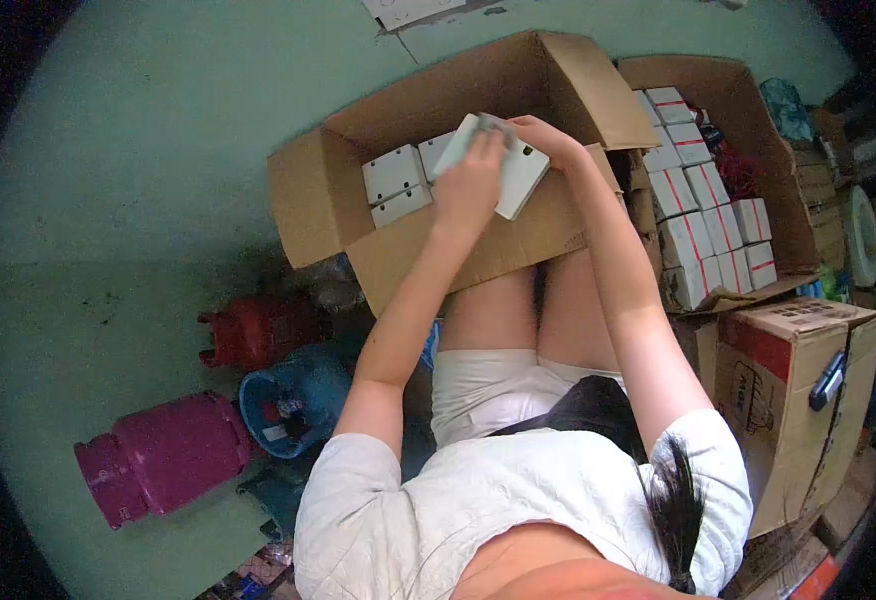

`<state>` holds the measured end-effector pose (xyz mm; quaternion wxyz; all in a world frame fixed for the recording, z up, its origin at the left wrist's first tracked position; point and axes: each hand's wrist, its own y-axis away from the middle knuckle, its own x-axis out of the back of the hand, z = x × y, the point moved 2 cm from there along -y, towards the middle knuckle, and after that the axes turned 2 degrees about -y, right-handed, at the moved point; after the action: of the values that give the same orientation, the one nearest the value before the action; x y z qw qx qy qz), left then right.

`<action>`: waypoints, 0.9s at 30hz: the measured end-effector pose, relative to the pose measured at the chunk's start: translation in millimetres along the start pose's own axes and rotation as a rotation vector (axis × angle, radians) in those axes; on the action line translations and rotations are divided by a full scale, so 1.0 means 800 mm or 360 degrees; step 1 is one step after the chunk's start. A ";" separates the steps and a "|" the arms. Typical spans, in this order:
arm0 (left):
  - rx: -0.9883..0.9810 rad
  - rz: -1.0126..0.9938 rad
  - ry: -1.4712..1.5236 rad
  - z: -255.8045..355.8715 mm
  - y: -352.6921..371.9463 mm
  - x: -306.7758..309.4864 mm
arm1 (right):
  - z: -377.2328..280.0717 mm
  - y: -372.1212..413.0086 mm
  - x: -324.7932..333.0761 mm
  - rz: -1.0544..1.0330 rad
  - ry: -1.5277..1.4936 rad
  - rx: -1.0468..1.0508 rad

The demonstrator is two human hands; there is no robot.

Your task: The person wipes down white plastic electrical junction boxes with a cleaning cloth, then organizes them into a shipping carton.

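Note:
A white box (524,182) with a dark hole near one corner is held tilted above the open cardboard carton (398,255). My right hand (548,140) grips it at its far edge, fingers partly hidden behind it. Across its top lies my left hand (470,185), a little blurred, with its fingers drawn together over a small greyish piece (495,125) that may be a cloth. Inside the carton, to the left of my hands, more white boxes (392,174) with dark holes stand side by side.
At right, a second carton (793,225) holds several white boxes with red bands (688,190) and red wire (736,172). Below it stands a taped carton (758,420) with a dark object (828,382) on it. Gas cylinders, magenta (173,455), blue (293,400) and red (258,330), are at left.

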<state>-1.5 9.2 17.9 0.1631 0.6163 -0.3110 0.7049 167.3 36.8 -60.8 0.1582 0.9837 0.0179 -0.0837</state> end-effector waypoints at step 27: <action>-0.0449 -0.0126 0.0417 0.022 0.026 0.010 | -0.001 0.004 -0.002 -0.0034 -0.0012 0.0065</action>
<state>-1.9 -19.0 21.6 0.3146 0.5021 -0.3582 0.7216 165.7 33.9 -58.9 0.1373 0.9861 0.0261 -0.0893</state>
